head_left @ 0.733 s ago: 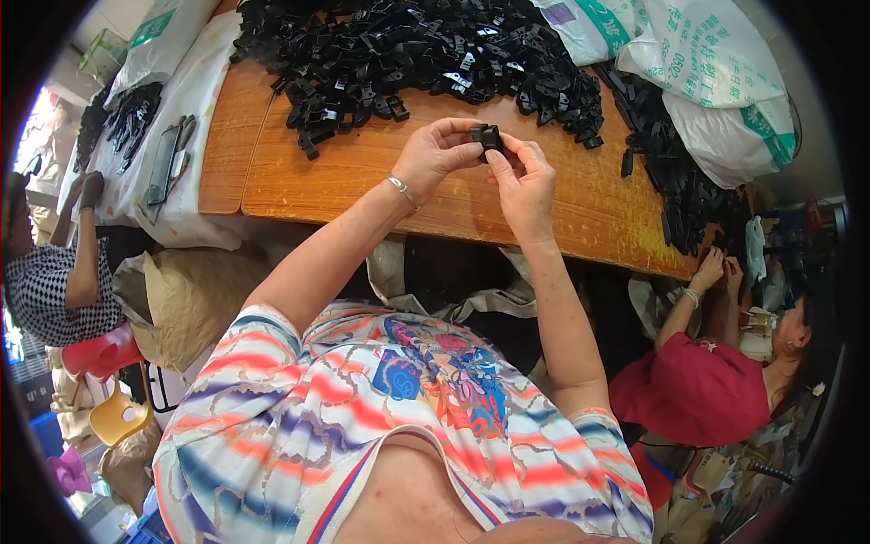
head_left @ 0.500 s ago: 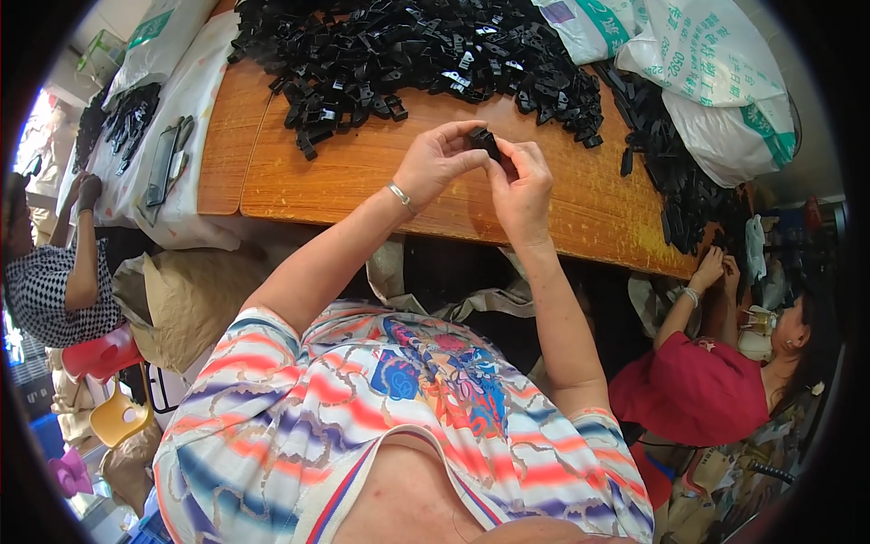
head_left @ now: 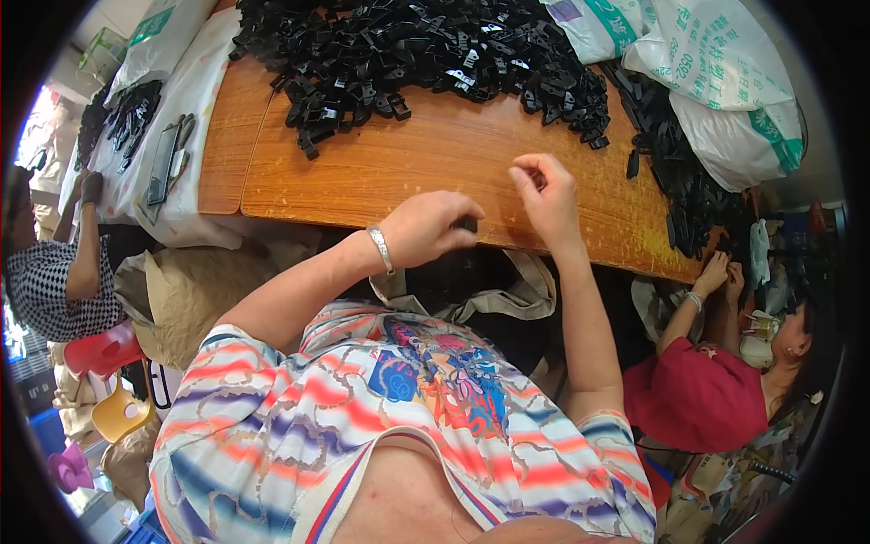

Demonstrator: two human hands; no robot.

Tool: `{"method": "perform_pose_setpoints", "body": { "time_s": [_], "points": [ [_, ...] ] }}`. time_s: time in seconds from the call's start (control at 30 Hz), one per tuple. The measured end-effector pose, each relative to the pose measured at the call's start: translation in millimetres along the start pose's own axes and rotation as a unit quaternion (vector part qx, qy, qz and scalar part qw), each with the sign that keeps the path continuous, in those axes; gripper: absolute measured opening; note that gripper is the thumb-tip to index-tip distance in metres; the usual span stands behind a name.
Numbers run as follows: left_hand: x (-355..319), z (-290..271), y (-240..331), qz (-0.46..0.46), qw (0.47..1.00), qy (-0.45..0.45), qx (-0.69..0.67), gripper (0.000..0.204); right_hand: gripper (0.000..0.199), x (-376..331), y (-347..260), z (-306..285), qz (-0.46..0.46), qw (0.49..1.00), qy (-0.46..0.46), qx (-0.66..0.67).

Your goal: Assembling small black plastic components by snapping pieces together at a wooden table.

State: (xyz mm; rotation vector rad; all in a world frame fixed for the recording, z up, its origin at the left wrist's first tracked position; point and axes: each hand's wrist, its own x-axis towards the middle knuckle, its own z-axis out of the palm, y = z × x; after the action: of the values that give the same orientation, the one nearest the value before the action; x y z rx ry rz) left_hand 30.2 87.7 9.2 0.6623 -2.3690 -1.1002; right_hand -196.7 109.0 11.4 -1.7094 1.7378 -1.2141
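Observation:
My left hand is closed round a small black plastic part, of which only a dark end shows past the fingertips. It is low, by the front edge of the wooden table. My right hand is raised over the table to its right, with fingers loosely curled and the thumb a little apart from them. Nothing shows between those fingers. Farther back on the table lies a heap of small black plastic parts, some with shiny faces.
Longer black pieces lie along the right side, below white plastic bags. One person in a red top works at the right, another in a checked top at the left. A brown sack stands left of me.
My hands have parted. The left has drawn down toward the table's front edge with the black part, and the right has moved off to the right without it.

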Motion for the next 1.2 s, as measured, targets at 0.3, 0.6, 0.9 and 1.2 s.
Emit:
{"method": "perform_pose_setpoints", "body": {
  "time_s": [0.3,0.6,0.9,1.2],
  "points": [
    [95.8,-47.3,-62.1,-0.014,0.942,0.193,0.273,0.040,0.022,96.7,51.0,4.6,-0.058,0.950,0.065,-0.299],
    [105.3,-45.4,-76.6,-0.048,0.939,0.194,0.281,0.017,0.021,87.0,42.1,18.0,-0.073,0.932,0.013,-0.354],
    [81.2,-31.7,-57.4,-0.160,0.956,0.223,0.101,0.026,0.024,54.5,22.6,18.3,-0.076,0.946,0.004,-0.316],
    [61.8,-26.5,-44.2,-0.163,0.853,0.175,-0.464,0.033,0.024,35.0,-3.3,30.2,0.033,0.998,-0.001,0.054]
  ]
}}
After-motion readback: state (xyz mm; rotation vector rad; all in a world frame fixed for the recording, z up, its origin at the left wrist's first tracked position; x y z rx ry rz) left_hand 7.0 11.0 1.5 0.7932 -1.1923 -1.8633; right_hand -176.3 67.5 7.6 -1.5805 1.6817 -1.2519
